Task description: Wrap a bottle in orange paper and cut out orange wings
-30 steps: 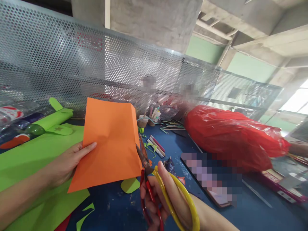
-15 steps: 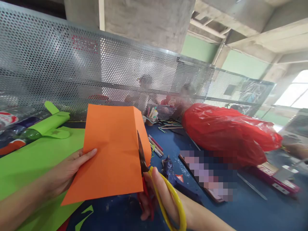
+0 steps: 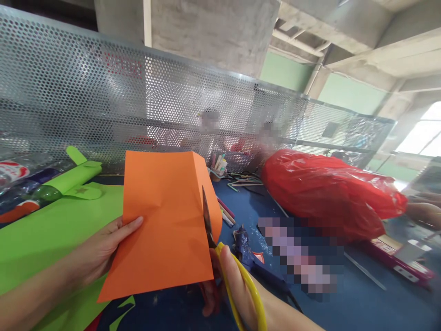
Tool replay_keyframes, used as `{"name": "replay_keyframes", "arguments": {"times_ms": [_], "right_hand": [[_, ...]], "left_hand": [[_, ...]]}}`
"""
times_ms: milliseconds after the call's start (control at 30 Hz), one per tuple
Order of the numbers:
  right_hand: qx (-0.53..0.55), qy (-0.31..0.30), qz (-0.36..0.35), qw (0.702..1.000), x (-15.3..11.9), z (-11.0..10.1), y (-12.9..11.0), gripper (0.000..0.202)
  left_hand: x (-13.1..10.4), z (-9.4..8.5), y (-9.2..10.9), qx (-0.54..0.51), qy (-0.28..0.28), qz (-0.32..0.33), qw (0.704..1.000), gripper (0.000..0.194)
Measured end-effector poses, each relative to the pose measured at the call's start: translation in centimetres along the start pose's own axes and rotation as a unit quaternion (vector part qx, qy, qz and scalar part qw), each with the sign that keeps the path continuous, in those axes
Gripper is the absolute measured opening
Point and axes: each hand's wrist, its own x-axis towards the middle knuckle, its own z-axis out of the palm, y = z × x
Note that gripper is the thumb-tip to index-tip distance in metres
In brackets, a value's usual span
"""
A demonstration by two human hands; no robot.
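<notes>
One orange sheet [image 3: 161, 239]: left of scissors [image 3: 208, 223], crease running lengthwise
Left hand [image 3: 108, 241]: pinched on left edge
Right hand [image 3: 237, 281]: wrapped around handles, nearer crease

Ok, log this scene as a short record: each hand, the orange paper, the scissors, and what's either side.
left hand: grips orange paper at its left edge
right hand: holds scissors
paper: strip right of the blade bends back
scissors: one blade visible, over the paper
left side: green paper
right side: glue gun, red bag
</notes>
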Motion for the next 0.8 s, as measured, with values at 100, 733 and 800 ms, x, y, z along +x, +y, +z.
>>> {"name": "replay_keyframes", "arguments": {"times_ms": [100, 733, 800], "right_hand": [[0.018, 0.006, -0.019, 1.0, 0.2, 0.0, 0.6, 0.078], [0.035, 0.038, -0.05, 0.997, 0.5, -0.1, 1.9, 0.071], [0.037, 0.016, -0.017, 0.999, 0.7, -0.3, 2.3, 0.072]], "left_hand": [[0.2, 0.0, 0.2, -0.014, 0.004, -0.012, 1.0, 0.06], [0.5, -0.7, 0.0, -0.015, 0.008, -0.017, 1.0, 0.044], [0.6, -0.9, 0.0, -0.011, 0.001, -0.014, 1.0, 0.045]]}}
